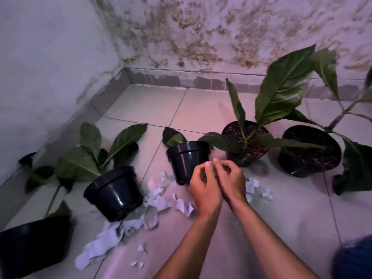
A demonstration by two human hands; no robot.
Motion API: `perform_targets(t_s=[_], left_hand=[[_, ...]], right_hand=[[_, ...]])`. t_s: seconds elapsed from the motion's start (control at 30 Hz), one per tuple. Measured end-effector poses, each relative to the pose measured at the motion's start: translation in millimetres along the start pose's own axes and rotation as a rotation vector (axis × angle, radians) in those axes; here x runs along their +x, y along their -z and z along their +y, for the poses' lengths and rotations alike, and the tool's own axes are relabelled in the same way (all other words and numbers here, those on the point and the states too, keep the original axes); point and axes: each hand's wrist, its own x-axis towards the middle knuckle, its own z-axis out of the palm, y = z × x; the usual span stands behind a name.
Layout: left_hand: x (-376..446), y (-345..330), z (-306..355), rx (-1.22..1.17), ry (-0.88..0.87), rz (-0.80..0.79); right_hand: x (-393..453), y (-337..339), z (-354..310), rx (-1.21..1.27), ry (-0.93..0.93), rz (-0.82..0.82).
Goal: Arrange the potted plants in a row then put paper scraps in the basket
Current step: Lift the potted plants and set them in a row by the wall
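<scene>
While the left hand [203, 190] and right hand [229, 181] meet with curled fingers [210, 165], any grip is unclear; paper scraps [161, 200] litter the floor [281, 208] beside tipped pots [114, 192], one cut off.

Two black plastic pots with broad green leaves [246, 142] [310, 151] stand upright by the wall; three more [188, 161] [114, 193] [32, 244] lie tipped over on my left, and torn white paper scraps [161, 200] litter the tiles beside them
</scene>
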Motion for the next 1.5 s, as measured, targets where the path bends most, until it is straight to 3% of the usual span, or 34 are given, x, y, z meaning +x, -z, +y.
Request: perform_targets(t_s=[0.13,0.27,0.43,0.57,0.77,0.97,1.2,1.33,1.4,1.5], left_hand=[[29.6,34.1,23.8,-0.077,0.001,0.202],[63.9,57.1,41.6,0.037,0.058,0.337],[102.7,56.6,41.9,0.115,0.48,0.11],[118.9,50.2,29.8,0.124,0.577,-0.056],[111.9,54.0,46.1,0.098,0.574,-0.052],[109.6,61.8,51.2,-0.042,0.429,-0.051],[128.5,68.4,33.0,0.044,0.247,-0.231],[130.9,68.4,19.2,0.052,0.258,-0.223],[136.4,71.1,14.1,0.035,0.256,-0.195],[143.8,78.2,13.4,-0.003,0.266,-0.182]], right_hand=[[7.8,-30.2,-16.6,-0.011,-0.061,-0.048],[19.7,-43.3,-31.0,-0.017,-0.083,-0.104],[36.1,-50.7,-37.6,-0.022,-0.209,-0.156],[40.3,-56.0,-43.6,-0.035,-0.281,-0.182],[34.5,-53.9,-55.0,-0.037,-0.263,-0.266],[25.1,-30.6,-50.6,0.027,-0.211,-0.367],[20.1,-24.8,-18.1,-0.077,-0.133,-0.431],[12.5,-19.2,0.5,-0.253,-0.273,-0.596],[10.6,-15.6,11.4,-0.199,-0.273,-0.539],[7.6,-3.7,17.4,-0.073,-0.243,-0.305]])
